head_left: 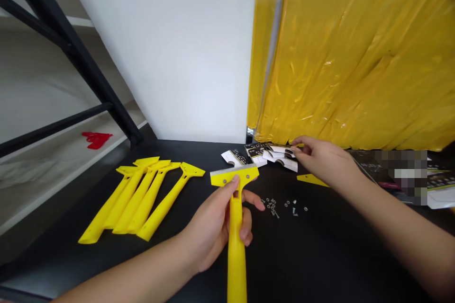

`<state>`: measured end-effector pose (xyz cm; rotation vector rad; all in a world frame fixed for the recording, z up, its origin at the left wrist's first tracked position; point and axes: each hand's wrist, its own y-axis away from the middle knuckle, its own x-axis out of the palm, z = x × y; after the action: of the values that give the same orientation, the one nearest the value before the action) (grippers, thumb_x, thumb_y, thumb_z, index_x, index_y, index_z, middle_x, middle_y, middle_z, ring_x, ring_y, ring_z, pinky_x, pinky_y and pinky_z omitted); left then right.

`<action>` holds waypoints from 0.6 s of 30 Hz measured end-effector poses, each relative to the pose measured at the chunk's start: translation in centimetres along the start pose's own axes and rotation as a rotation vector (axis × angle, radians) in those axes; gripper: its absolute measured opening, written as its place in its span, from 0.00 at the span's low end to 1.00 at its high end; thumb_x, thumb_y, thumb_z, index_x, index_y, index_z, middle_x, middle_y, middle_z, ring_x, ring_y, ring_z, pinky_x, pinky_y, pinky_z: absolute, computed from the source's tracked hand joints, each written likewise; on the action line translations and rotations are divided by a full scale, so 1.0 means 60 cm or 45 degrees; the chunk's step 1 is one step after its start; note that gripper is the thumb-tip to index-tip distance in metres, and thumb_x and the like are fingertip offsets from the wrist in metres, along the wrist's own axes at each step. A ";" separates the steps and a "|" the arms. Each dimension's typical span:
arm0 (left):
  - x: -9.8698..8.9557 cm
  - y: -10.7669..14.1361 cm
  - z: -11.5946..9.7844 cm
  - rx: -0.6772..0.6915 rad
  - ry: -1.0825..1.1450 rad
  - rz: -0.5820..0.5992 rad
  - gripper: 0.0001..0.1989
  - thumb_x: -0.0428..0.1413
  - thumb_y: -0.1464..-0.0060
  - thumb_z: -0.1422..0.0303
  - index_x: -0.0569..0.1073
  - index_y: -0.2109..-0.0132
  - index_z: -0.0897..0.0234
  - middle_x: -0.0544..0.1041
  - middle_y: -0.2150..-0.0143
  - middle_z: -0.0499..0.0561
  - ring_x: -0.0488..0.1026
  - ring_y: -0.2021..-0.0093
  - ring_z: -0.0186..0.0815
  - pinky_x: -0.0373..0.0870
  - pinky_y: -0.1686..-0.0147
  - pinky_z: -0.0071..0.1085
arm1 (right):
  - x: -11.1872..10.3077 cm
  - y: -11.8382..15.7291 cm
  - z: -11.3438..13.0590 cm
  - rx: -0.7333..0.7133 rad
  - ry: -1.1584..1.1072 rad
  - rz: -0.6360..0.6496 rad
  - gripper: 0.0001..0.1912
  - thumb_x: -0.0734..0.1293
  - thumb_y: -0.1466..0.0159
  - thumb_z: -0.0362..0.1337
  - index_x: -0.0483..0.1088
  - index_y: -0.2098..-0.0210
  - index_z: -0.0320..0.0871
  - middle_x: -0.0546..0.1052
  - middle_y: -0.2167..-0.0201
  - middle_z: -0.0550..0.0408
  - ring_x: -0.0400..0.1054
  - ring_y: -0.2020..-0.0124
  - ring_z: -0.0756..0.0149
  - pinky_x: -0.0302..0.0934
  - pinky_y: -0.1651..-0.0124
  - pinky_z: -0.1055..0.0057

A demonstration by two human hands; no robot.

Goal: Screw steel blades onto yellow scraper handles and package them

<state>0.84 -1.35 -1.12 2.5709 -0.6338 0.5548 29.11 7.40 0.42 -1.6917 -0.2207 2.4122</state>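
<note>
In the middle, my left hand (pixel 211 227) is wrapped around a yellow scraper (pixel 236 241), its head up and its handle toward me. A metal blade strip shows along the top edge of the head, with two screws below it; my thumb presses beside the head. Farther back, my right hand (pixel 318 156) has its thumb and fingers closed at the edge of a small pile of black-and-white cardboard sleeves (pixel 282 156). The fingertips partly cover the outermost sleeve. Under my right wrist lies a flat yellow plate (pixel 311 179), partly hidden by the arm.
Several yellow scraper handles (pixel 152 199) lie side by side on the black table (pixel 302 255) at left. Small screws and nuts (pixel 273 206) are scattered right of my left hand. Printed packaging (pixel 387 175) lies far right. A white panel and yellow-wrapped stack stand behind.
</note>
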 end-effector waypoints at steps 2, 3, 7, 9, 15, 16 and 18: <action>0.001 0.001 0.000 -0.039 0.004 0.005 0.31 0.49 0.30 0.43 0.80 0.61 0.67 0.63 0.83 0.46 0.59 0.82 0.30 0.62 0.76 0.28 | 0.012 -0.025 -0.041 0.029 0.091 0.012 0.21 0.67 0.33 0.49 0.80 0.44 0.50 0.83 0.64 0.50 0.75 0.65 0.52 0.59 0.65 0.63; 0.002 0.001 0.000 -0.048 0.005 0.003 0.30 0.48 0.30 0.44 0.80 0.62 0.66 0.62 0.83 0.46 0.58 0.82 0.30 0.61 0.76 0.27 | 0.019 -0.032 -0.055 0.017 0.123 0.035 0.23 0.68 0.33 0.49 0.79 0.42 0.51 0.84 0.62 0.49 0.76 0.64 0.52 0.61 0.63 0.63; 0.004 -0.002 -0.004 -0.054 0.016 -0.016 0.31 0.47 0.29 0.44 0.79 0.63 0.66 0.61 0.83 0.45 0.54 0.82 0.29 0.57 0.78 0.26 | 0.044 -0.042 -0.083 -0.063 0.219 0.102 0.23 0.67 0.33 0.46 0.79 0.41 0.52 0.85 0.55 0.49 0.79 0.58 0.51 0.66 0.57 0.61; 0.003 -0.003 -0.004 -0.043 0.021 -0.027 0.31 0.47 0.29 0.44 0.79 0.64 0.66 0.61 0.83 0.45 0.55 0.82 0.29 0.57 0.78 0.26 | 0.050 -0.042 -0.087 -0.082 0.254 0.095 0.21 0.65 0.32 0.44 0.81 0.43 0.52 0.86 0.53 0.49 0.79 0.54 0.50 0.67 0.53 0.61; 0.001 -0.005 -0.001 0.030 0.081 -0.038 0.21 0.54 0.29 0.53 0.79 0.60 0.67 0.70 0.77 0.47 0.57 0.82 0.27 0.56 0.81 0.24 | 0.032 -0.037 -0.079 -0.138 0.322 -0.018 0.21 0.60 0.27 0.46 0.82 0.46 0.50 0.86 0.54 0.48 0.80 0.55 0.50 0.65 0.59 0.62; 0.001 -0.005 -0.001 0.062 0.116 -0.052 0.17 0.57 0.30 0.56 0.79 0.57 0.67 0.73 0.73 0.48 0.58 0.82 0.26 0.55 0.81 0.24 | 0.024 -0.034 -0.074 -0.139 0.329 -0.057 0.22 0.60 0.26 0.47 0.82 0.45 0.50 0.86 0.56 0.47 0.80 0.57 0.50 0.63 0.61 0.62; 0.002 -0.006 -0.004 0.131 0.193 -0.069 0.12 0.60 0.33 0.61 0.80 0.55 0.67 0.76 0.66 0.49 0.61 0.80 0.25 0.56 0.82 0.23 | 0.006 -0.023 -0.059 -0.126 0.339 -0.148 0.23 0.59 0.25 0.49 0.81 0.43 0.50 0.86 0.58 0.46 0.79 0.60 0.49 0.59 0.65 0.63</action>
<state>1.04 -0.98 -1.00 2.6013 -0.4944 0.7739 32.39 8.89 -0.78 -1.9606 -0.3923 2.0985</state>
